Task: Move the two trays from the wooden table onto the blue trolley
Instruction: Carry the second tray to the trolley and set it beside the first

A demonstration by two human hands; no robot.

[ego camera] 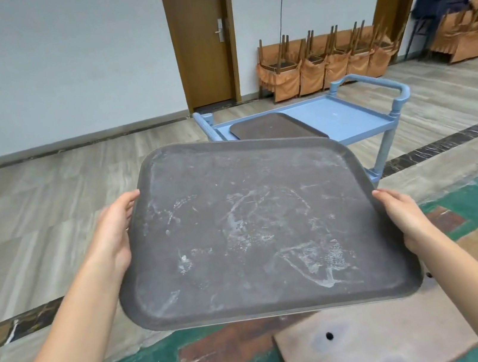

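I hold a large dark grey tray [254, 228], scuffed with white marks, level in the air in front of me. My left hand [114, 232] grips its left rim and my right hand [402, 214] grips its right rim. Beyond it stands the blue trolley [346, 113], its top shelf partly hidden by the held tray. A second, brown tray [273, 127] lies flat on the left part of that shelf. The wooden table [381, 336] shows at the lower right, below the held tray.
Stacked chairs with orange covers [325, 63] line the far wall on the right, next to a brown door [202, 36]. Wood-pattern floor lies between me and the trolley, with green and red patches below the tray. The trolley has handles at both ends.
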